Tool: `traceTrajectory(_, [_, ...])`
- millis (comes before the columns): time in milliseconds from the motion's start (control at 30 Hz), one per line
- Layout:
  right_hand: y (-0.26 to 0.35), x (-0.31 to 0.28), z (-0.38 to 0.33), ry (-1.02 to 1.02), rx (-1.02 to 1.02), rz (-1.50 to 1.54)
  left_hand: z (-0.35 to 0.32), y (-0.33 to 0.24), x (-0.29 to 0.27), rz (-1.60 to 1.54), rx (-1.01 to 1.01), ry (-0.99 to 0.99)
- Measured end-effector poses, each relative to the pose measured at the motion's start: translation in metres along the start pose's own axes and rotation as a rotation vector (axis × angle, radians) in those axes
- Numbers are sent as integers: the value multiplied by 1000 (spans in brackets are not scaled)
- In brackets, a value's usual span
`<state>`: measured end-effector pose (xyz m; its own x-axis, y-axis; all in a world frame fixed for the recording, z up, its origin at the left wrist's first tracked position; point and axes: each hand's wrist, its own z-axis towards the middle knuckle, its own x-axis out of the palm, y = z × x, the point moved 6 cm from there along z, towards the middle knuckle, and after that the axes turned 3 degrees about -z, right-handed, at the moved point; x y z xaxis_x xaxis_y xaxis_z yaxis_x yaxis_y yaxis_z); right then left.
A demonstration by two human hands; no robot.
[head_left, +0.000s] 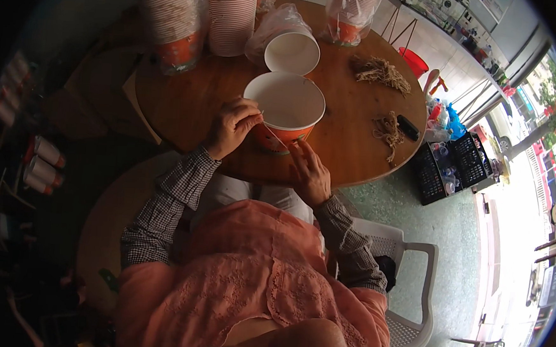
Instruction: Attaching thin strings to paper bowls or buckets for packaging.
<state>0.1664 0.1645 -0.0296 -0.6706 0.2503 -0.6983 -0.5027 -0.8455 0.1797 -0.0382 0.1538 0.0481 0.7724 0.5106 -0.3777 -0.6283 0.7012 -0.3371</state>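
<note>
A large paper bucket (pixel 285 103), white inside and orange-red outside, stands upright near the front edge of the round wooden table (pixel 344 136). At the left of its rim, my left hand (pixel 235 126) is closed in a pinch on a thin, light string (pixel 273 134). The string slants down across the bucket's near side toward my right hand (pixel 308 173). There my right fingertips come together around its lower end, close to the bucket's wall. Just behind stands a second paper bucket (pixel 292 53), white inside, with a crumpled clear plastic bag (pixel 281 24) against it.
Tall stacks of paper buckets (pixel 230 18), some in plastic, line the table's far side. To the right lie a twine bundle (pixel 381 73), a smaller twine bunch (pixel 389 132) and a black oblong object (pixel 408 127). A black crate (pixel 447 168) and a pale plastic chair (pixel 418 296) stand on the floor.
</note>
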Motion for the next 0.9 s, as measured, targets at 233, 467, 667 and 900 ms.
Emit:
traceTrajectory(233, [-35, 22, -6, 63, 104, 32, 38, -50, 32, 373, -32, 272])
traceTrajectory(467, [-53, 14, -8, -32, 328, 316, 121, 49, 15, 154, 52, 436])
traceTrajectory(667, [-64, 8, -7, -53, 474, 382, 318, 139, -55, -501, -333, 101])
traceTrajectory(900, [-65, 8, -5, -40, 454, 406, 461, 266, -168, -1153, -259, 62])
